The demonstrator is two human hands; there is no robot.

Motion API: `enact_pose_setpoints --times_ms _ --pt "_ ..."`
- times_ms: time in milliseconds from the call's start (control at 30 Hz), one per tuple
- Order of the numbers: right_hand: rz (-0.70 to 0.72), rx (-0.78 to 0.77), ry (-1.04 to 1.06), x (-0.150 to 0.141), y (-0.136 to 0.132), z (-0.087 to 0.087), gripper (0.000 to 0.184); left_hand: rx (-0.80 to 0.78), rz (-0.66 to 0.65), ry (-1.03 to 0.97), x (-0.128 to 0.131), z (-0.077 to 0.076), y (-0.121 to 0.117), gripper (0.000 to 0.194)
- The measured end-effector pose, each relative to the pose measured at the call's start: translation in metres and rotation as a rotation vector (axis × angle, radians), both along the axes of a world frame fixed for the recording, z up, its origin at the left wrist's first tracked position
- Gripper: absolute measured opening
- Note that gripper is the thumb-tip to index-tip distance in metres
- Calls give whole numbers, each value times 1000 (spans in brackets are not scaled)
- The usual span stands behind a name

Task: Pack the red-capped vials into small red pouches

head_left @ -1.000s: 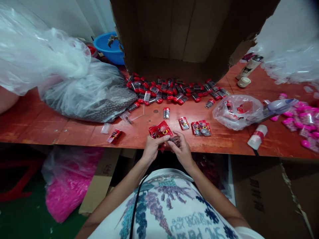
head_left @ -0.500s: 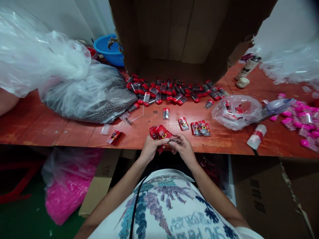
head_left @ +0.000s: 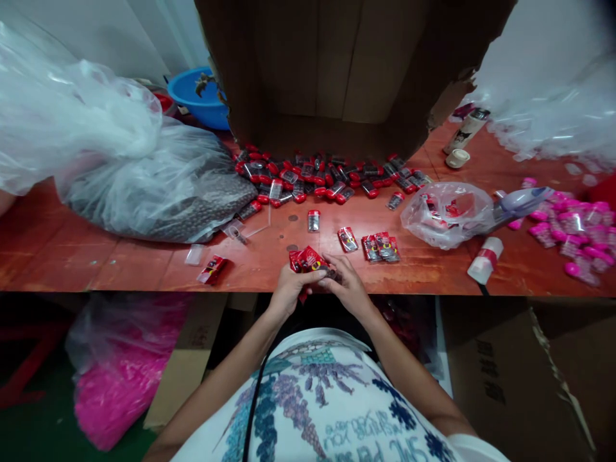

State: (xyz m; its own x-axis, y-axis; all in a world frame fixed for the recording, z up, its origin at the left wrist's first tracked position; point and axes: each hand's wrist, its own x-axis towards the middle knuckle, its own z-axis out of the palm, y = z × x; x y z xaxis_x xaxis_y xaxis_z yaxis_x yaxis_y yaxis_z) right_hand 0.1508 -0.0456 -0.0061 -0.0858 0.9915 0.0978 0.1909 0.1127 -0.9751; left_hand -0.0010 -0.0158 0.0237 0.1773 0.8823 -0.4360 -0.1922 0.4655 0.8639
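Observation:
My left hand is closed around several red printed wrappers at the table's front edge. Fingers of my right hand are bent against the wrappers' right end, by a small dark item mostly hidden under them. Just beyond, a small clear container with a red cap stands upright. To its right lie a single red-and-black packet and a row of similar packets. Left of my hands is a small stack of red wrappers.
Capped containers are heaped before a large open carton. A clear bag of dark beads bulges at left. On the right are a plastic bag, a white roll with a red band, and pink-capped containers.
The view has shifted slightly, so the table items sit further left. My right fingers have closed in over the wrappers' right end; my left hand keeps its hold.

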Motion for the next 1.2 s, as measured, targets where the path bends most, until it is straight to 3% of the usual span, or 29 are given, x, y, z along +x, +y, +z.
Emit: enact_pose_setpoints --times_ms 167,367,433,600,667,733,833,900,1200 --pt "64 26 64 0 -2 -3 50 -7 41 -72 -1 -11 0 21" --pt "-123 -21 94 0 -1 -13 39 -50 -31 -117 8 -18 -1 21" --pt "-215 8 53 11 3 -15 38 -120 -5 -179 9 -17 1 25" --pt "-603 118 -247 56 14 -12 45 -266 158 -339 3 -14 7 34" --pt "-662 135 -321 58 13 -8 47 -260 196 -350 1 -15 9 38" --pt "-557 122 -311 45 8 -3 41 -236 225 -350 2 -16 9 40" --pt "-247 50 -197 8 2 -2 30 -195 250 -362 3 -19 9 41" --pt "-152 16 -117 -13 1 -4 26 -168 272 -368 1 -21 9 40" --pt "-226 45 -48 -34 33 -15 30 -80 420 -452 -17 -21 15 35"
